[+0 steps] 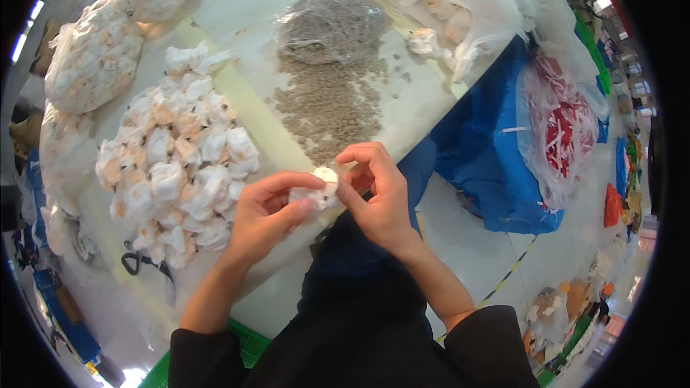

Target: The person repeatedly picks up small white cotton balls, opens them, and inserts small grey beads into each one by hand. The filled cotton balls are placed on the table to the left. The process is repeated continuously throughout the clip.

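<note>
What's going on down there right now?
A person's left hand holds a small white piece at its fingertips, with the right hand close against it; whether that one also grips is unclear. On the table, a heap of white-and-peach pieces lies to the left, and small grey-brown bits spread beyond the hands.

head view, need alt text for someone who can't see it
A person's left hand pinches a small white-and-cream bundle, the right hand close against it. On the pale table, white-and-peach bundles are heaped left, with small grey pieces spread beyond the hands; a blue bag stands right.
</note>
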`<action>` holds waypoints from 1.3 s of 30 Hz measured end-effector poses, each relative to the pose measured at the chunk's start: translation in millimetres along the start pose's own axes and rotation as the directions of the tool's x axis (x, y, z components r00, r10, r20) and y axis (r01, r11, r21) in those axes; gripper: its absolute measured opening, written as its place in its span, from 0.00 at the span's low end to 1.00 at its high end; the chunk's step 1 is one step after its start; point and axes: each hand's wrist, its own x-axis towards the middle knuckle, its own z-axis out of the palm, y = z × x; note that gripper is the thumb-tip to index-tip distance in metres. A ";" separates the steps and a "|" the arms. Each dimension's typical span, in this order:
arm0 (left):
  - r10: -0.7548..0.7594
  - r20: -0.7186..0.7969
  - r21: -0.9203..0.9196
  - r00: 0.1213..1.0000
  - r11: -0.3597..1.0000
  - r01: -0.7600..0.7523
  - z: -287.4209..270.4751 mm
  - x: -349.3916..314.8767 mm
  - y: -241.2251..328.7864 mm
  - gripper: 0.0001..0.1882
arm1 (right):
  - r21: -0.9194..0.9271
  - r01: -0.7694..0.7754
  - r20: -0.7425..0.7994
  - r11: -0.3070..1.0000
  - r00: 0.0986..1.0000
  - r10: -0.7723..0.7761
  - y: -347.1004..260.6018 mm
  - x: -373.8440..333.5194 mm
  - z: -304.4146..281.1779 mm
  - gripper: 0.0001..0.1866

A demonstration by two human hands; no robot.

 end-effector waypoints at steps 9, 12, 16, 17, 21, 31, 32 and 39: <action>0.175 -0.025 0.169 0.984 0.971 -0.169 9.3 -1.7 -8.3 0.16 | -0.455 0.432 0.168 0.779 0.901 -0.401 -6.4 -8.4 -2.9 0.10; 0.207 -0.038 0.259 0.978 0.947 -0.191 4.7 -2.9 -10.3 0.18 | -0.405 0.353 0.157 0.844 0.936 -0.316 -10.8 -7.3 -1.7 0.08; 0.423 -0.075 0.446 0.903 0.824 -0.349 8.7 -0.3 -5.3 0.22 | -0.295 0.250 0.178 0.922 0.963 -0.204 -16.1 -10.8 -2.6 0.07; 0.511 -0.059 0.501 0.858 0.758 -0.417 10.9 1.6 -0.3 0.23 | -0.265 0.218 0.188 0.939 0.967 -0.171 -17.5 -11.9 -2.8 0.08; 0.453 0.222 0.659 0.864 0.584 -0.475 1.4 4.0 -4.2 0.21 | -0.032 -0.016 0.220 0.999 0.975 0.023 -25.3 -14.1 -5.2 0.09; 0.541 0.195 0.740 0.818 0.466 -0.485 6.6 -1.9 -6.2 0.09 | 0.049 -0.103 0.164 0.994 0.982 0.094 -11.3 -20.4 -7.2 0.10; 0.563 0.174 0.746 0.808 0.460 -0.482 6.0 -2.2 -7.0 0.09 | 0.058 -0.124 0.126 0.991 0.985 0.116 -11.9 -20.1 -9.8 0.10; 0.619 0.084 0.776 0.781 0.451 -0.441 5.9 -1.7 -10.5 0.09 | -0.243 0.212 0.112 0.947 0.975 -0.190 -22.9 1.4 -11.8 0.06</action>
